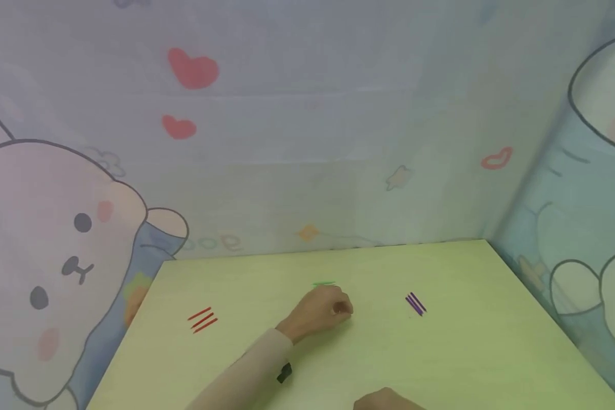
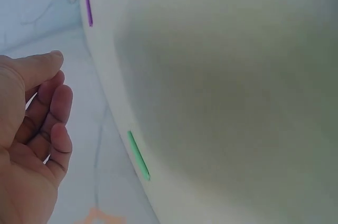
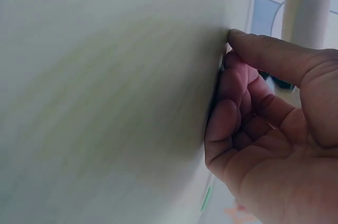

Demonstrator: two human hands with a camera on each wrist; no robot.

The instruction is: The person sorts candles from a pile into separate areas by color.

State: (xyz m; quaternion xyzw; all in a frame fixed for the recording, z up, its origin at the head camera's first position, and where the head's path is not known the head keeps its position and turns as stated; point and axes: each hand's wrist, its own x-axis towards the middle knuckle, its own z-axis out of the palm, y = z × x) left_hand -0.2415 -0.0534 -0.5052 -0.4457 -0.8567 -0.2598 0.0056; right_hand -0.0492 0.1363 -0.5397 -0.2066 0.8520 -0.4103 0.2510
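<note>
My left hand (image 1: 318, 310) hovers over the middle of the table, just on the near side of a slim green stick (image 1: 324, 283). In the left wrist view the left hand (image 2: 34, 123) has loosely bent fingers, and nothing shows between them. The same green stick (image 2: 139, 155) lies apart from the fingertips. At the table's near edge, my right hand (image 1: 386, 400) is only partly in the head view. Seen from the right wrist, that hand (image 3: 264, 113) rests against the tabletop with its fingers loosely curled and no held thing visible.
Three red sticks (image 1: 203, 320) lie side by side on the left of the pale green table (image 1: 466, 341). A small group of purple sticks (image 1: 415, 304) lies on the right. A cartoon-printed curtain (image 1: 338, 125) stands behind the table and along its sides.
</note>
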